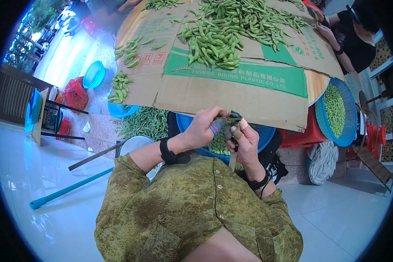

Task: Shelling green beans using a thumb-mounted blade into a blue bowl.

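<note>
Over a blue basket point(266, 139) at my lap, my left hand point(203, 129) and my right hand point(246, 142) meet fingertip to fingertip. Both are closed in a pinch on a small green bean pod point(235, 115), mostly hidden by the fingers. Dark covers sit on some fingertips, and blue tape wraps a left finger. Shelled green beans point(218, 146) lie in the basket below. Just beyond my hands, flattened cardboard point(231, 97) covers the round table, with a large heap of green bean pods point(216, 41) on it.
At the right stands another blue basket point(348, 131) of shelled beans, near a person in black point(358, 37) handling pods. More pods point(146, 124) lie below the table's left edge. A teal pole point(70, 188) and a blue basin point(94, 74) are to the left.
</note>
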Action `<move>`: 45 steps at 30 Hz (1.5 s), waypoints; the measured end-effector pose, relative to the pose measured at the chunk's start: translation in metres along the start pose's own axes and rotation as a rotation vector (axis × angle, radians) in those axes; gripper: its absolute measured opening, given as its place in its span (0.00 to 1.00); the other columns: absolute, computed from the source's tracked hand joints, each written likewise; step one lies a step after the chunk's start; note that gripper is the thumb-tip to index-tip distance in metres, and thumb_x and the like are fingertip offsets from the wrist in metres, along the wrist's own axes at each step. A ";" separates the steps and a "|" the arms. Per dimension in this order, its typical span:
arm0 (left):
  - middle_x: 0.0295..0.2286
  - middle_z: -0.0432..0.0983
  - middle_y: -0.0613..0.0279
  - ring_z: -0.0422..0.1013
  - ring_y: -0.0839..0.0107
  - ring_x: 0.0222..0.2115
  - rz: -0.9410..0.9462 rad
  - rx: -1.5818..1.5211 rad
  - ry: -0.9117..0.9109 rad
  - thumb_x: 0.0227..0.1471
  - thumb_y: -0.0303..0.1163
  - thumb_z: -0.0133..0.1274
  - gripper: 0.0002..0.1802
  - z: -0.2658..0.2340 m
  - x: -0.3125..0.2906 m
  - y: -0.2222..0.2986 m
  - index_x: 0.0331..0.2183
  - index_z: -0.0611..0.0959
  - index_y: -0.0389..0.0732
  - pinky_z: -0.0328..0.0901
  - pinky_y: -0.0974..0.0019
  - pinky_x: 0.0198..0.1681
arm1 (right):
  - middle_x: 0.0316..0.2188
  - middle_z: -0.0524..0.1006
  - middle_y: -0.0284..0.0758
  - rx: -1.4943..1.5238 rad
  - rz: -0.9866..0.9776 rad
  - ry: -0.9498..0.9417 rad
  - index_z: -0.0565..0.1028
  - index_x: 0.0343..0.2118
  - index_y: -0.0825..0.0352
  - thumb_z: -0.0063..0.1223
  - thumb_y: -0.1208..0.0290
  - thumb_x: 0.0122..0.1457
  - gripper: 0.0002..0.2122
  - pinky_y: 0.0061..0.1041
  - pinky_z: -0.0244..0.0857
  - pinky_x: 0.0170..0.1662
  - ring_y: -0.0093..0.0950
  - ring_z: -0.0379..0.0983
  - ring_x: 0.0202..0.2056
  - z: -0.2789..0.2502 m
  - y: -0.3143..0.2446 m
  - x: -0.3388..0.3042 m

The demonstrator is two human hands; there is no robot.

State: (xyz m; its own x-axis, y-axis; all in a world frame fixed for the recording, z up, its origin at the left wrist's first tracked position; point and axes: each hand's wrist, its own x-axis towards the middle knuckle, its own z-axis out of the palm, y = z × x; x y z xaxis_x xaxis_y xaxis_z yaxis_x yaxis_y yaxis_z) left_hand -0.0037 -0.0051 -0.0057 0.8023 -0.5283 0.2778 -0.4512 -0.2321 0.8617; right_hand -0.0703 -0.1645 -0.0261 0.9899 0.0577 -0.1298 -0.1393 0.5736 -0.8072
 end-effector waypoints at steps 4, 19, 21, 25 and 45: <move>0.24 0.72 0.64 0.67 0.76 0.21 -0.494 -0.563 -0.177 0.56 0.27 0.45 0.07 -0.009 0.004 0.002 0.36 0.75 0.37 0.60 0.75 0.22 | 0.20 0.66 0.27 0.004 -0.002 -0.049 0.69 0.47 0.70 0.44 0.77 0.59 0.13 0.14 0.51 0.15 0.14 0.56 0.13 -0.007 -0.003 0.002; 0.22 0.67 0.53 0.70 0.56 0.24 0.366 0.432 -0.128 0.38 0.19 0.51 0.17 -0.016 0.007 0.010 0.36 0.75 0.36 0.66 0.60 0.27 | 0.24 0.69 0.32 0.390 0.355 -0.201 0.70 0.45 0.68 0.49 0.70 0.60 0.12 0.12 0.51 0.13 0.15 0.55 0.13 -0.024 -0.011 0.008; 0.21 0.67 0.54 0.70 0.55 0.24 0.392 0.473 -0.136 0.37 0.20 0.51 0.17 -0.019 0.006 0.011 0.35 0.75 0.36 0.66 0.58 0.27 | 0.22 0.68 0.32 0.463 0.414 -0.200 0.70 0.37 0.67 0.48 0.69 0.61 0.07 0.13 0.50 0.12 0.15 0.54 0.13 -0.027 -0.006 0.009; 0.22 0.68 0.55 0.70 0.54 0.24 0.357 0.474 -0.221 0.37 0.22 0.52 0.17 -0.028 0.010 0.010 0.36 0.76 0.36 0.65 0.55 0.27 | 0.22 0.68 0.32 0.543 0.453 -0.192 0.69 0.33 0.65 0.48 0.68 0.61 0.06 0.13 0.49 0.11 0.15 0.54 0.13 -0.025 0.000 0.011; 0.17 0.69 0.66 0.64 0.81 0.20 -0.375 -0.409 -0.140 0.55 0.32 0.50 0.10 -0.007 0.012 -0.008 0.30 0.79 0.35 0.61 0.72 0.24 | 0.20 0.71 0.29 -0.105 0.066 0.016 0.72 0.34 0.69 0.48 0.70 0.61 0.07 0.14 0.52 0.13 0.15 0.61 0.14 -0.003 -0.016 0.008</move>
State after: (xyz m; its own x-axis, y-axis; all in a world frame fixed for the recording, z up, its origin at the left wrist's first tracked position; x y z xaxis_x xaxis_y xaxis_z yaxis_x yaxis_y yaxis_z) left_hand 0.0123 -0.0040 -0.0064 0.8065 -0.5802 -0.1132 0.0643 -0.1042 0.9925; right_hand -0.0605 -0.1757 -0.0161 0.9780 0.0787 -0.1933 -0.2071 0.4801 -0.8524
